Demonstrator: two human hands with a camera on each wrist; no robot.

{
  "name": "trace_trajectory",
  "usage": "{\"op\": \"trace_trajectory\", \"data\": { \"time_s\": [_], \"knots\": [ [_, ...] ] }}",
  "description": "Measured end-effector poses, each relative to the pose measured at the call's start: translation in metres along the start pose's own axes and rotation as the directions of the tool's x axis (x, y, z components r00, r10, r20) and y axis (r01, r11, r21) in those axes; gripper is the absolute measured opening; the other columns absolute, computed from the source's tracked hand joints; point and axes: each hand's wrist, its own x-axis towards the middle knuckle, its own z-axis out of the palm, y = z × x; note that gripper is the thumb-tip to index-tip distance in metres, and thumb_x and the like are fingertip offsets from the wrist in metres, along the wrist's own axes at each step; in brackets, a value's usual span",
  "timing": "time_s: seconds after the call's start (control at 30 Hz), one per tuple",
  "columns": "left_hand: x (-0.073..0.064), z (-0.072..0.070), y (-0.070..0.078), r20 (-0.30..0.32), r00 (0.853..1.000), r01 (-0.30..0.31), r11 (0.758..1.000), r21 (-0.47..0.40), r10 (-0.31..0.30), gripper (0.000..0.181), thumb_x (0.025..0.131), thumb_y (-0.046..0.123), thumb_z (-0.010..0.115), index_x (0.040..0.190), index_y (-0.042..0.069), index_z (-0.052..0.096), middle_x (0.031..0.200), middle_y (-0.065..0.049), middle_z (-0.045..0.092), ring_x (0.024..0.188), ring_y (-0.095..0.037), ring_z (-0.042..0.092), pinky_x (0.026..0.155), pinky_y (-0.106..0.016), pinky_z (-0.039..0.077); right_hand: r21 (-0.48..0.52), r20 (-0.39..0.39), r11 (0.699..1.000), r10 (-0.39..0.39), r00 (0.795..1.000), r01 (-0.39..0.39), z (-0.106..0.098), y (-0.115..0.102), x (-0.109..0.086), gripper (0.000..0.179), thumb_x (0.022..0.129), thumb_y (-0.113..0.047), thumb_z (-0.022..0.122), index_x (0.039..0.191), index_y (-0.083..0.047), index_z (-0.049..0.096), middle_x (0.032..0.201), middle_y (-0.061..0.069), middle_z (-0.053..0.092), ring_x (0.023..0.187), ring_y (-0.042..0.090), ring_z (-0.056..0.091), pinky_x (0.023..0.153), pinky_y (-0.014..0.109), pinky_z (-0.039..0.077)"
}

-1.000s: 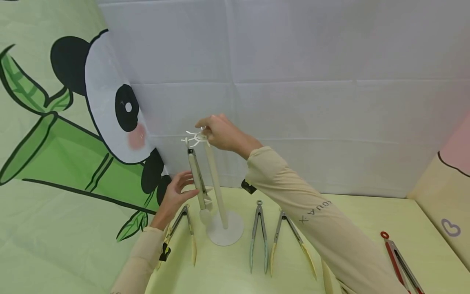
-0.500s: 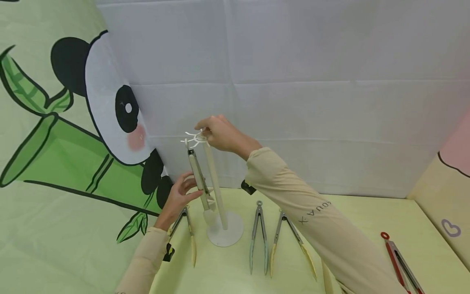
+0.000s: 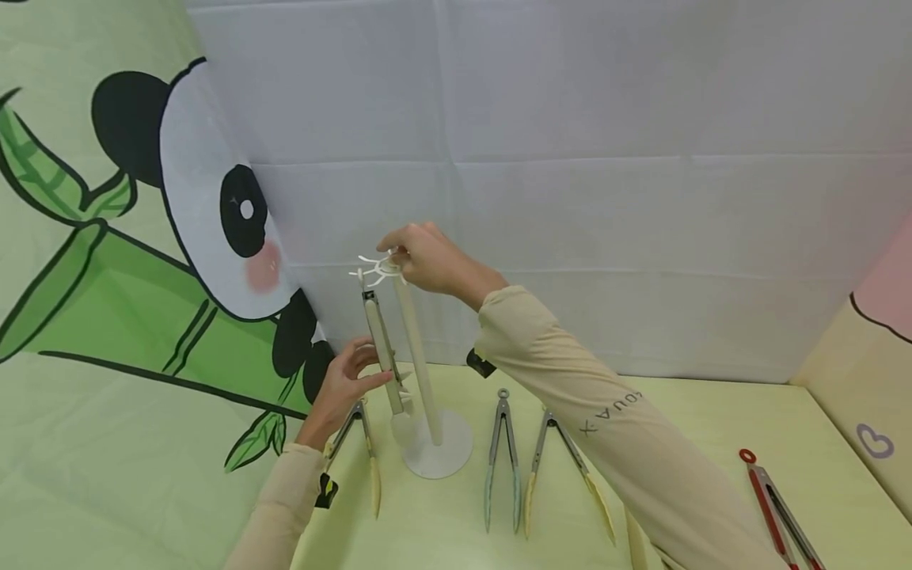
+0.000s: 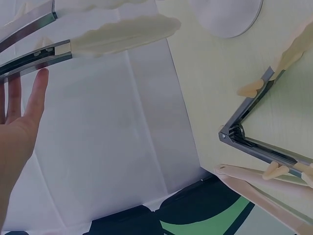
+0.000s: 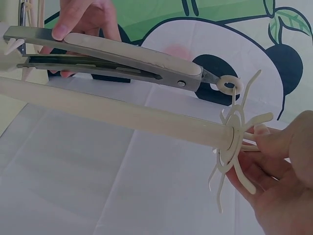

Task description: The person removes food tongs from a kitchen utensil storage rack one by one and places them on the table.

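Note:
A white utensil stand (image 3: 418,364) has a round base and a ring of curved hooks on its pole. My right hand (image 3: 431,257) pinches the hook ring (image 5: 236,134) at the top, with hooks between thumb and fingers in the right wrist view. From one hook hang cream-handled metal tongs (image 5: 142,61) by their end loop (image 5: 229,84), pale tips downward beside the pole. Around the tongs' lower handles, my left hand (image 3: 342,388) holds them lightly between thumb and fingers. The left wrist view shows fingertips against one metal arm and a scalloped cream tip (image 4: 124,36).
Yellow-tipped tongs (image 3: 375,475) lie left of the stand base (image 3: 456,443). To its right lie mint-tipped tongs (image 3: 503,451) and another yellow-tipped pair (image 3: 597,499). Red tongs (image 3: 765,499) are at far right. A white cloth wall (image 3: 570,198) stands behind the table; a panda-print cloth (image 3: 199,237) is left.
My left hand has moved slightly right and the hanging tongs' lower end has swung a little, right and then partly back. My right hand stays on the stand's top.

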Motion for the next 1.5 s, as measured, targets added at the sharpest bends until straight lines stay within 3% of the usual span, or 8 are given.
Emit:
{"op": "trace_trajectory", "data": {
  "time_s": [0.3,0.83,1.23,1.5],
  "knots": [
    [-0.002,-0.001,0.001,-0.015,0.998,-0.057,0.998,0.002,0.057,0.048,0.085,-0.003,0.067,0.126,0.005,0.045,0.116,-0.008,0.057,0.111,-0.019,0.053,0.090,-0.028,0.045,0.010,0.001,1.000,-0.004,1.000,0.004,-0.002,0.002,0.000,0.030,0.095,0.002,0.046,0.120,-0.001,0.064,0.108,0.015,0.068,0.064,0.015,0.054,0.057,0.021,0.043],
    [-0.005,-0.009,0.007,-0.103,0.982,-0.159,0.987,0.015,0.160,0.046,0.082,-0.006,0.069,0.122,0.002,0.048,0.110,-0.007,0.059,0.103,-0.019,0.055,0.094,-0.027,0.041,0.018,0.000,1.000,-0.010,1.000,0.010,-0.002,0.004,0.001,0.031,0.095,0.003,0.046,0.120,0.000,0.064,0.112,0.014,0.066,0.061,0.015,0.051,0.057,0.021,0.041],
    [-0.009,-0.007,0.013,-0.162,0.980,-0.106,0.991,0.081,0.118,0.047,0.082,-0.003,0.070,0.123,0.000,0.045,0.109,-0.005,0.058,0.100,-0.021,0.056,0.091,-0.026,0.043,0.029,0.000,1.000,-0.007,1.000,0.007,-0.003,0.005,0.002,0.031,0.095,0.003,0.046,0.120,0.000,0.064,0.112,0.015,0.066,0.060,0.014,0.050,0.055,0.020,0.040],
    [-0.011,-0.005,0.013,-0.237,0.971,0.006,0.996,0.085,0.015,0.048,0.081,-0.003,0.071,0.122,0.000,0.047,0.108,-0.004,0.060,0.096,-0.019,0.057,0.079,-0.026,0.050,0.016,0.001,1.000,-0.009,1.000,0.009,-0.002,0.006,0.001,0.030,0.095,0.002,0.046,0.119,-0.001,0.064,0.111,0.013,0.067,0.058,0.013,0.046,0.055,0.020,0.039]
  ]
}}
